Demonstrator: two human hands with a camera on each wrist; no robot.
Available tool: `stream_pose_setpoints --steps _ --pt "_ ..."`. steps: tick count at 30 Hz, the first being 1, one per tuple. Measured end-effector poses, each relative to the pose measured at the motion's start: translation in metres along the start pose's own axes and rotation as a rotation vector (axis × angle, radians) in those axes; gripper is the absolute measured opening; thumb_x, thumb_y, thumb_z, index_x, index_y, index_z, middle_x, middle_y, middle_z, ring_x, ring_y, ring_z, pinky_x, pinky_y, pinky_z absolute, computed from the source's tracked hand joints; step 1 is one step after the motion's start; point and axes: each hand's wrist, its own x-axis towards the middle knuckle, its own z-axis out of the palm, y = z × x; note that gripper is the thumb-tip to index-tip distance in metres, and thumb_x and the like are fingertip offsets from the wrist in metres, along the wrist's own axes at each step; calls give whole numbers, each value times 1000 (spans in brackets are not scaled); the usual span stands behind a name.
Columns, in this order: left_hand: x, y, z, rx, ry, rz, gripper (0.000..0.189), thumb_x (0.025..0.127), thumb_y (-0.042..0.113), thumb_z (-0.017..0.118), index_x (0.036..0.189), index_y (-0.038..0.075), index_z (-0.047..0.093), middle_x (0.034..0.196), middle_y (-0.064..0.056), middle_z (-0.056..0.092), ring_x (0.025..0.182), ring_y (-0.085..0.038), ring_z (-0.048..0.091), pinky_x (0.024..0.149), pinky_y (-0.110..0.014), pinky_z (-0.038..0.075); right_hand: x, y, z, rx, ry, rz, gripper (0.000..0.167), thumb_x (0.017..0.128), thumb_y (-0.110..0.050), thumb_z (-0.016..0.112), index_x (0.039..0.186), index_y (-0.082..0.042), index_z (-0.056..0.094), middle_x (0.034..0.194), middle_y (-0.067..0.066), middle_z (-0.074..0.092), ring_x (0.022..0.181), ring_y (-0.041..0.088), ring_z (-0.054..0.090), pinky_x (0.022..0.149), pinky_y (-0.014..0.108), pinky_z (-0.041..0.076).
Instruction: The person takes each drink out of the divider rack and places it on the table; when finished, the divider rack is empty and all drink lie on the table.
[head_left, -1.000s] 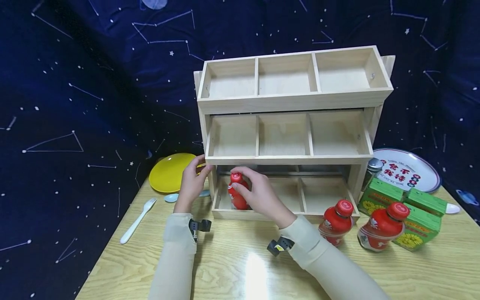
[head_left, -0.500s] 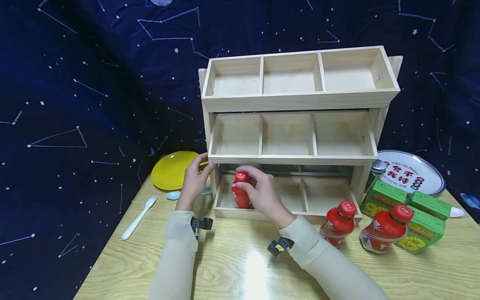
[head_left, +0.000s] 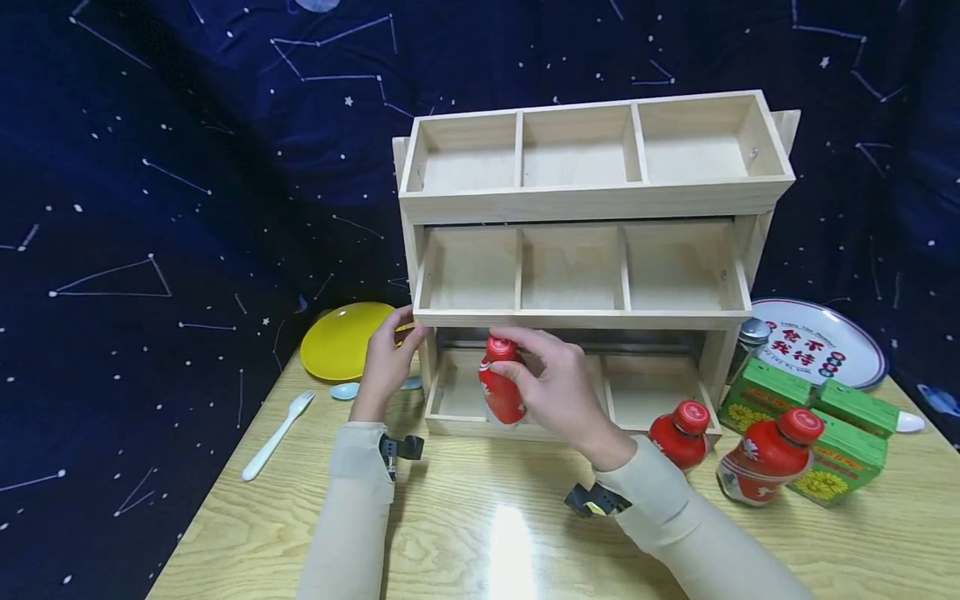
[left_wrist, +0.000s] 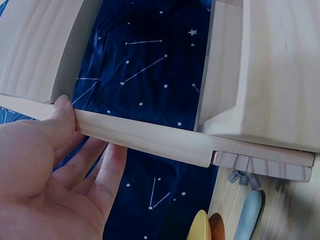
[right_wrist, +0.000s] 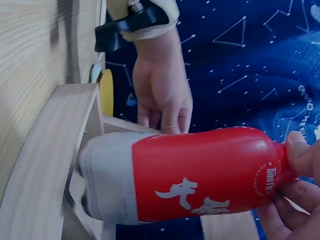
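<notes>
My right hand (head_left: 566, 387) pinches a red bottle (head_left: 501, 396) at its neck, just under the red cap. The bottle leans slightly, in front of the lowest tier of a wooden three-tier shelf (head_left: 596, 321). In the right wrist view its red label with white figures and its pale lower end show, above the tier's front board (right_wrist: 35, 155). My left hand (head_left: 388, 358) holds the shelf's left side post (left_wrist: 145, 135), thumb on one face and fingers on the other. Two more red bottles, one nearer (head_left: 678, 437) and one farther right (head_left: 768, 458), stand on the table.
Green boxes with yellow flowers (head_left: 847, 442), a metal-capped jar (head_left: 752, 333) and a white plate with red characters (head_left: 817, 342) stand right of the shelf. To its left are a yellow plate (head_left: 341, 342), a pale blue spoon (head_left: 345, 391) and a white fork (head_left: 277, 437).
The right hand has brought the bottle up and rightward from the lowest tier's left compartment, and the bottle now tilts. My left hand stays on the post.
</notes>
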Motion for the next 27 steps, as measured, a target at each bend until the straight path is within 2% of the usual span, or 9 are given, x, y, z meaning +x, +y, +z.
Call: stream_pose_setpoints --steps 3,9,16,21,27 --pt "-1 1 -1 10 2 -10 44 100 29 59 141 14 52 136 -9 55 120 -30 58 99 -44 50 -6 -8 -10 -51 -26 -6 45 78 1 82 120 -8 70 110 3 71 97 16 66 75 31 60" --pt "-1 2 -1 23 -1 -16 45 100 30 58 141 14 51 137 -9 55 121 -30 57 99 -44 50 -27 -15 -33 -77 -51 -15 50 76 5 82 122 -8 69 111 0 71 100 15 66 78 32 59" --pt "-1 2 0 19 3 -12 44 100 29 58 141 13 52 135 -10 56 120 -32 57 99 -45 50 -52 -15 -58 -171 -62 -36 51 69 7 86 117 -6 71 108 -1 72 92 13 67 74 27 59" --pt "-1 2 0 17 -1 -10 45 100 29 58 141 13 51 135 -10 56 120 -32 57 98 -45 50 -67 -14 -69 -205 -73 6 51 67 7 86 114 -7 72 106 0 72 91 14 68 69 22 58" --pt "0 2 0 10 -2 -11 45 99 30 59 141 13 52 136 -10 56 120 -32 57 99 -45 50 -79 -8 -74 -278 -66 10 51 64 4 89 110 -9 73 101 -4 72 88 11 68 77 17 55"
